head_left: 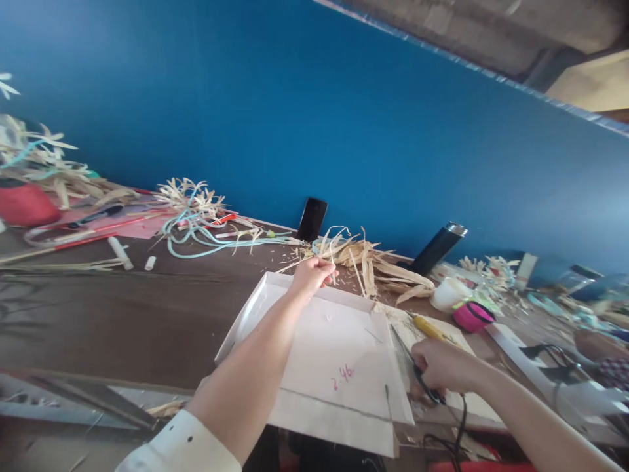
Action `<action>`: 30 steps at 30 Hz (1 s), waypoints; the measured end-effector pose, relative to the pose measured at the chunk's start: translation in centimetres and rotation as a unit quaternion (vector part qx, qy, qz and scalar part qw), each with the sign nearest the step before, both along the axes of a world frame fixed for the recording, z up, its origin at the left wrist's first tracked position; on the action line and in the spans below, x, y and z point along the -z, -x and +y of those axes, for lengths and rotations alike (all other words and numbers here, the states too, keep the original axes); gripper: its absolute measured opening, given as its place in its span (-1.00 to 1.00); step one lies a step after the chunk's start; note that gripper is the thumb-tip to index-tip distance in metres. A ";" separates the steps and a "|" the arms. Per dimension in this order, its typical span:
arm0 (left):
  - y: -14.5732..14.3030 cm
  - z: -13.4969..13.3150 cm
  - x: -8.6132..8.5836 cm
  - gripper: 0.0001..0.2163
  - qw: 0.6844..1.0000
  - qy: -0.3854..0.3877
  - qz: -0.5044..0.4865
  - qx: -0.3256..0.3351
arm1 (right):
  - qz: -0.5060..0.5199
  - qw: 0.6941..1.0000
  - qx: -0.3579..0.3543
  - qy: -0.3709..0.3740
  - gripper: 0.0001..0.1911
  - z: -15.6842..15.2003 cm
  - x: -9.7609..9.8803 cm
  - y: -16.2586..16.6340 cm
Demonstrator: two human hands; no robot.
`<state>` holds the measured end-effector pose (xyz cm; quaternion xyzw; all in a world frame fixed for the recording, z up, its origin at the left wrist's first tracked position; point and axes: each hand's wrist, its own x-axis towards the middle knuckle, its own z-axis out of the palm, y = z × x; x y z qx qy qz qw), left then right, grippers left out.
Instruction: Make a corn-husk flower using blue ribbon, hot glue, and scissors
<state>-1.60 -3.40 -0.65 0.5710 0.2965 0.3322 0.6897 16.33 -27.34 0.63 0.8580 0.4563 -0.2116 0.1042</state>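
My left hand (314,274) reaches over the far edge of a shallow white cardboard tray (319,337), its fingers pinched on a thin pale strip of corn husk (333,252). Dry corn husks (368,262) lie in a heap just beyond it. To the right of the tray, my right hand (435,364) is closed round the dark handles of a pair of scissors (403,342), whose blades point away and to the left. Pink handwriting reading "2.46." marks the tray floor, and a few thin bits lie in it.
A phone (312,219) and a black flask (439,249) lean by the blue wall. Husk flowers (189,196) with light-blue cord lie left. A yellow tool (432,328), white cup (449,293) and pink pouch (472,316) sit right. Another person's sleeve (614,372) shows far right.
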 end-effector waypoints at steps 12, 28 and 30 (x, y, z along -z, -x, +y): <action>0.3 -0.2 -0.4 -0.82 1.000 -0.018 0.004 -0.002 | 0.095 0.993 0.004 -0.064 -0.90 0.6 -3.2 0.4; -0.3 1.2 0.8 -0.88 0.998 -0.030 0.020 -0.055 | 0.451 0.609 0.255 -0.601 -0.55 19.2 2.2 9.1; -0.4 1.0 1.0 -0.86 0.996 -0.067 0.041 -0.041 | 0.476 0.621 0.232 -0.578 -0.52 18.8 2.9 8.7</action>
